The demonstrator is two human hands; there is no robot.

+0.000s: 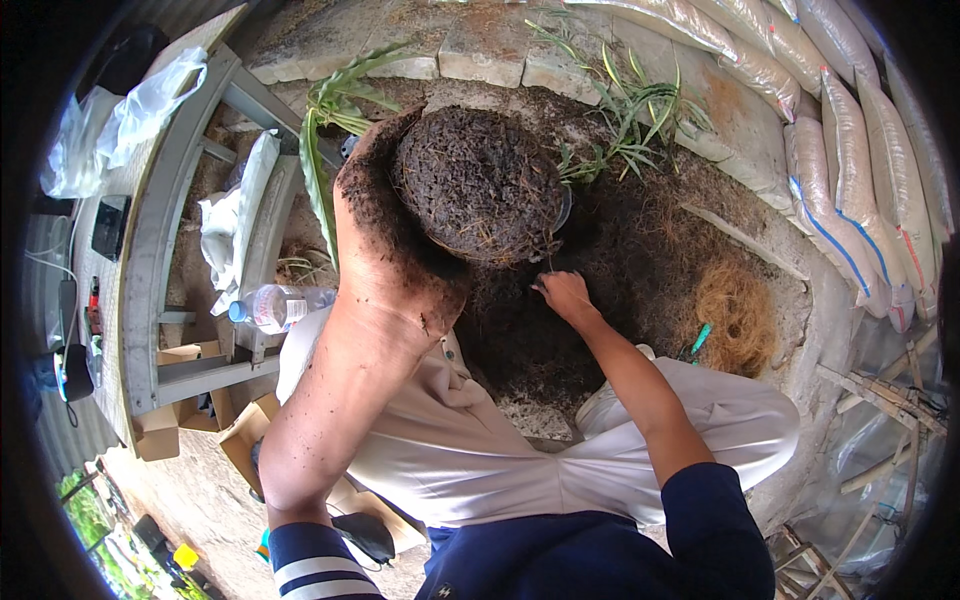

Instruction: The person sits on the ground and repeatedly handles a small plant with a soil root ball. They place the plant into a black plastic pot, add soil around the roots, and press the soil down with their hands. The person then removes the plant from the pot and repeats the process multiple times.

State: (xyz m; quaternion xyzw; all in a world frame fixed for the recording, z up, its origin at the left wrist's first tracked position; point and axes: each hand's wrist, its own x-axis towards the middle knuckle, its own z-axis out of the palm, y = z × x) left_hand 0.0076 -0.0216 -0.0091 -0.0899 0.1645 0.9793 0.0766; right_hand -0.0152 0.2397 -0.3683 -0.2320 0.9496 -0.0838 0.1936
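Note:
Held up close to the camera is a rounded ball of dark soil and root fibres (480, 187). My left hand (371, 169), coated in soil, cups its left side and underside; most of the fingers are hidden. At the ball's lower right edge my right hand (566, 294) has its fingers curled together beside a thin strand; whether they pinch it is unclear. A curved grey rim (564, 210) shows partly behind the ball. Long green leaves (322, 142) spread out left of it; where they join is hidden. Loose dark soil (517, 337) covers the ground below.
Narrow-leaved plants (634, 131) lie behind, near concrete blocks (480, 56). At right are a tangle of brown fibre (735, 315), a green-handled tool (701, 339) and stacked filled sacks (847, 202). A plastic bottle (281, 307) and a metal-framed table (150, 262) stand left.

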